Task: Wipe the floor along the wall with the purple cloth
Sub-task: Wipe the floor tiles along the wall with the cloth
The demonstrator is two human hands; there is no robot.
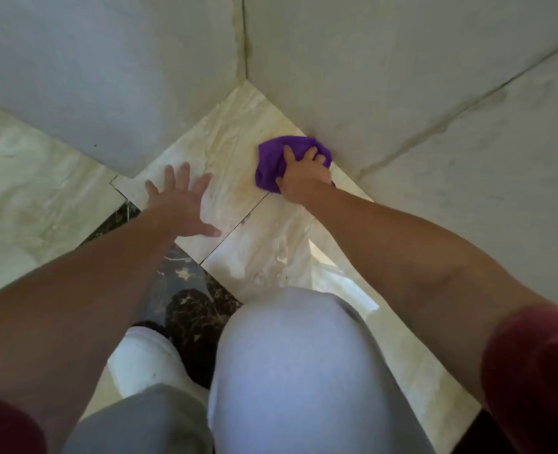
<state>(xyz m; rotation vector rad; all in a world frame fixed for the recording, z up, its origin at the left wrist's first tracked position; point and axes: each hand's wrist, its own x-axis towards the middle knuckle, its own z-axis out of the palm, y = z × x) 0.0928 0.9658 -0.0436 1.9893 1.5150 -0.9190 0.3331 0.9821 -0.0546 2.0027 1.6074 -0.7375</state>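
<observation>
A bunched purple cloth (272, 158) lies on the cream marble floor (228, 149), pressed right against the foot of the right-hand wall (385, 93). My right hand (303, 176) lies on top of the cloth with its fingers curled into it. My left hand (181, 201) rests flat on the floor tile to the left, fingers spread, holding nothing. The floor narrows to a corner where the two walls meet, just beyond the cloth.
A second pale wall (107, 77) runs along the left and ends at an outer corner near my left hand. A dark marble strip (185, 290) crosses the floor below my hands. My knees in grey trousers (290, 371) fill the bottom.
</observation>
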